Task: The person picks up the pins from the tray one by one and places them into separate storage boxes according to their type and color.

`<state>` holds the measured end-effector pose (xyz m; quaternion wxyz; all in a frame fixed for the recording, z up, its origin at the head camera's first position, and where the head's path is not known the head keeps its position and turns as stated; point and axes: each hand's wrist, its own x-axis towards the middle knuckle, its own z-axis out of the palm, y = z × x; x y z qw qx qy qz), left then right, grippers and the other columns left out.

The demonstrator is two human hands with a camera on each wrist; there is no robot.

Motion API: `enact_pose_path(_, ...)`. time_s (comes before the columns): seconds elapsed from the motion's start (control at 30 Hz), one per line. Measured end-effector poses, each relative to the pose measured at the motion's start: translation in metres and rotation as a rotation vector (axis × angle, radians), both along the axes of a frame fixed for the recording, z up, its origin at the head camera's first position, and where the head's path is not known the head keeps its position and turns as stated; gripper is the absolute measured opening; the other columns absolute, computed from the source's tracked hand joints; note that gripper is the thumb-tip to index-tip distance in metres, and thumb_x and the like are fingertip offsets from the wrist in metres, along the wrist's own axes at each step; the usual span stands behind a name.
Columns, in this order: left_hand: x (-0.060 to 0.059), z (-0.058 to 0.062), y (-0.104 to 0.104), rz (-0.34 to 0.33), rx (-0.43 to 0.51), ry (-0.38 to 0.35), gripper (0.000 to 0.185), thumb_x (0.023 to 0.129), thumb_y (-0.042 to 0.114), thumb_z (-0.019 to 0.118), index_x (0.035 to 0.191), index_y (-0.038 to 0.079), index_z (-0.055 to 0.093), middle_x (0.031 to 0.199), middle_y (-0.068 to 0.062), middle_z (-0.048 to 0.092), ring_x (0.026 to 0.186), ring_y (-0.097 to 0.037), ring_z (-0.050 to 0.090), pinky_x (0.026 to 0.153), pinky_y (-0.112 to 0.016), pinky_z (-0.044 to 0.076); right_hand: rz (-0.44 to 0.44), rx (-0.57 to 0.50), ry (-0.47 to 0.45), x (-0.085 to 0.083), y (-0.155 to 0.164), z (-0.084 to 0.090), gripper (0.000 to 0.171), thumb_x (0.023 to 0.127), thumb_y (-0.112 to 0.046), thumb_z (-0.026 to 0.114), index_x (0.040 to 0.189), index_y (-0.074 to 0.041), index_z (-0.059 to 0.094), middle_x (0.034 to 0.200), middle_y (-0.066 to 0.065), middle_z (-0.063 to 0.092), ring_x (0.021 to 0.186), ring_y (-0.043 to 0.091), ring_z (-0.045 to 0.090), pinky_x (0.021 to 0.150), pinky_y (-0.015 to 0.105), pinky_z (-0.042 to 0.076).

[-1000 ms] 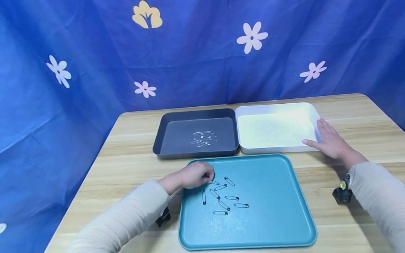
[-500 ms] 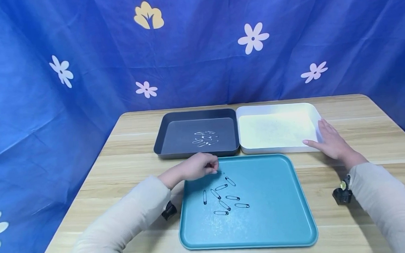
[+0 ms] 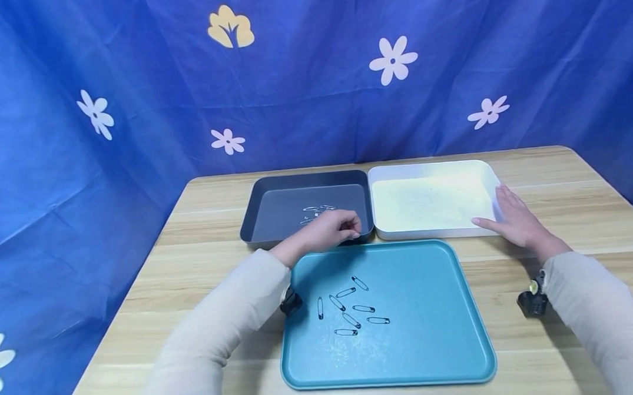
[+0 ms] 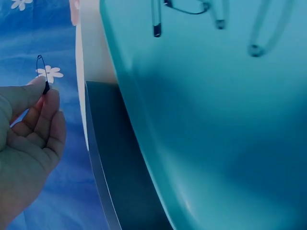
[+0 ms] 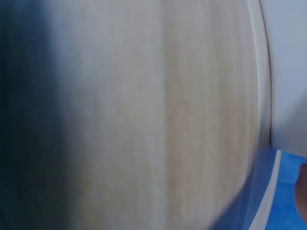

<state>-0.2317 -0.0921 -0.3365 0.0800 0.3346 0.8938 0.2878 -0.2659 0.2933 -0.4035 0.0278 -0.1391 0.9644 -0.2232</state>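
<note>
One black pin (image 4: 42,72) is sitting pinched between the thumb and fingertips of the left hand (image 3: 331,230), which is hovering over the grey tray's (image 3: 274,208) near edge. Seven pins (image 3: 353,308) are lying on the teal tray (image 3: 434,334). Flat, fingers straight, the right hand (image 3: 516,221) is resting against the white tray (image 3: 432,169).

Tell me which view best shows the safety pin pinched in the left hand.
The left wrist view: the black safety pin stands clear above the left hand, pinched at its head. In the head view the fingers hide it; the right wrist view misses it.
</note>
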Motion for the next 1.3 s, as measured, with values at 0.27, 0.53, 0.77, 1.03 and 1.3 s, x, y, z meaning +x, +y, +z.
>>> enact_pose_path(0.27,-0.017,-0.001,0.024,0.056,0.04,-0.052,0.005,0.084,0.01,0.055,0.083,0.005,0.057,0.077,0.001,0.055,0.07,-0.01,0.049,0.066,-0.02,0.04,-0.017,0.0,-0.008,0.0,-0.001,0.001,0.096,0.082,-0.05,0.044,0.129,0.015,-0.007,0.135,0.033,-0.007,0.125,0.041,-0.006,0.097,0.051,0.001)
enact_pose_path(0.53,-0.033,-0.008,0.052,0.078,0.09,-0.121,0.005,0.084,0.008,0.055,0.084,0.004,0.057,0.076,0.0,0.054,0.071,-0.01,0.048,0.065,-0.017,0.039,-0.019,0.017,-0.007,-0.001,0.002,0.0,0.094,0.083,-0.05,0.043,0.129,0.015,-0.007,0.135,0.031,-0.009,0.125,0.039,-0.007,0.097,0.051,0.001)
enact_pose_path(0.77,-0.045,-0.013,0.069,0.116,0.129,-0.176,0.004,0.085,0.007,0.053,0.083,0.006,0.057,0.074,-0.001,0.054,0.069,-0.01,0.049,0.063,-0.018,0.04,-0.018,0.014,-0.017,-0.003,0.002,-0.002,0.093,0.083,-0.05,0.042,0.129,0.014,-0.007,0.136,0.029,-0.01,0.125,0.037,-0.009,0.098,0.05,0.0)
enact_pose_path(1.03,-0.059,-0.017,0.091,0.134,0.126,-0.206,0.005,0.084,0.006,0.055,0.084,0.005,0.059,0.076,-0.002,0.057,0.069,-0.011,0.05,0.06,-0.018,0.039,-0.03,0.003,-0.005,-0.001,0.004,-0.002,0.093,0.083,-0.049,0.043,0.13,0.013,-0.007,0.136,0.029,-0.009,0.125,0.037,-0.009,0.098,0.051,0.0)
enact_pose_path(1.3,-0.068,-0.027,0.113,0.181,0.038,-0.172,0.008,0.082,0.006,0.056,0.084,0.006,0.064,0.081,-0.001,0.062,0.068,-0.01,0.049,0.06,-0.016,0.037,-0.027,0.001,0.0,-0.002,0.001,-0.003,0.093,0.083,-0.05,0.043,0.13,0.013,-0.006,0.137,0.029,-0.009,0.126,0.037,-0.008,0.098,0.05,0.001)
